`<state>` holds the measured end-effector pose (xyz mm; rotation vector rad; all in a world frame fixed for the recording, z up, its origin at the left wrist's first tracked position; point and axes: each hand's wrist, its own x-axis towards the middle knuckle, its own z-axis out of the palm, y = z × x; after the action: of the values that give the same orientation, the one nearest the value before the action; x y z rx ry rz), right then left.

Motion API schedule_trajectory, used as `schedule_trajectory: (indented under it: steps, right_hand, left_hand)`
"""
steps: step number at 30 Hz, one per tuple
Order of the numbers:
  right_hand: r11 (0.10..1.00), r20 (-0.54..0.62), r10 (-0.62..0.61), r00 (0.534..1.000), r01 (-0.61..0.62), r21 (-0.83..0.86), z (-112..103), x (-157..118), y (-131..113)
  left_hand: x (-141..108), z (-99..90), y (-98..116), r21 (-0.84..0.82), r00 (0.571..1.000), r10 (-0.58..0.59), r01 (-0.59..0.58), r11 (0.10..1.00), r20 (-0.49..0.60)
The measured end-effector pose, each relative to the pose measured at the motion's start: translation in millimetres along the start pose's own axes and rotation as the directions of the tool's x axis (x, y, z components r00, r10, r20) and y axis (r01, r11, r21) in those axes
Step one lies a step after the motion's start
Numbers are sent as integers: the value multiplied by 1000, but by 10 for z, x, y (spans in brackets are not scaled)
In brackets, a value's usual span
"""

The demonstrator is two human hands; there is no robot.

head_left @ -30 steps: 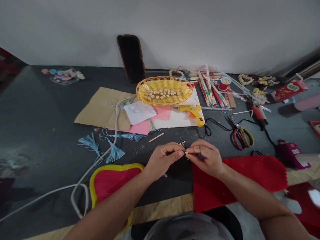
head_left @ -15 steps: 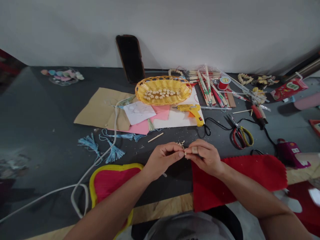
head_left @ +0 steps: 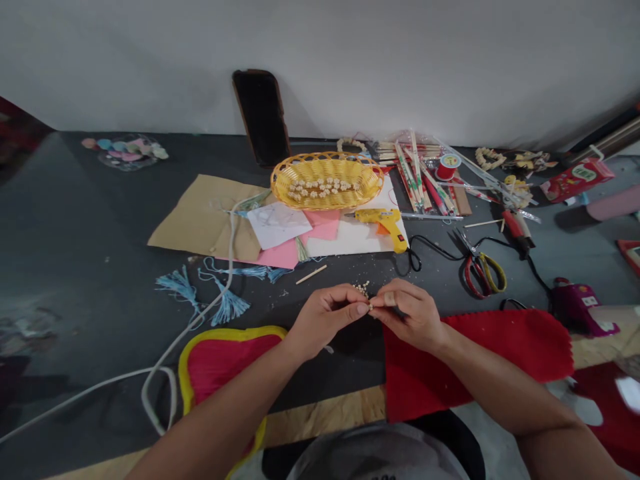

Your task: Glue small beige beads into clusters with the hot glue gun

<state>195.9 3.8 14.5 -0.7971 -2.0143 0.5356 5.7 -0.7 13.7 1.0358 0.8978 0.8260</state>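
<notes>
My left hand (head_left: 325, 320) and my right hand (head_left: 410, 317) meet above the dark tabletop, their fingertips pinching a tiny pale bead (head_left: 371, 307) between them. The bead is mostly hidden by my fingers. A small scatter of similar beads (head_left: 361, 288) lies just beyond my fingertips. A strip of tape or bandage (head_left: 389, 299) wraps one finger of my right hand. Under my right forearm lies a sheet of red felt (head_left: 475, 363), and under my left forearm a pink-red felt piece with a yellow border (head_left: 225, 357).
Further back stand a woven yellow basket (head_left: 345, 201) holding pale beads, a yellow glue gun (head_left: 380, 223), and kraft paper (head_left: 195, 220). Blue tassels (head_left: 229, 308) and a white cord (head_left: 150, 393) lie left; scissors (head_left: 483, 275) and bundled chopsticks (head_left: 413, 173) lie right.
My hands stay together at the same spot, still pinching at the fingertips. The view has shifted only slightly.
</notes>
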Motion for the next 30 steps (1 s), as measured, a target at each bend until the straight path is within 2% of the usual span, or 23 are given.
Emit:
schedule_trajectory:
  steps: [10,23,30]
  right_hand:
    - [1000,16,-20,1000,20,-8,9,-3,2]
    - [995,9,67,998,-67,68,-38,16,-26]
    - [997,15,55,998,-55,57,-18,3,6]
  left_hand:
    - [5,-7,-13,44,1000,26,-26,999,1]
    - [1,-11,31,57,1000,7,-6,998,-15]
    - [5,-26,-14,-19,1000,-22,22,1000,-2]
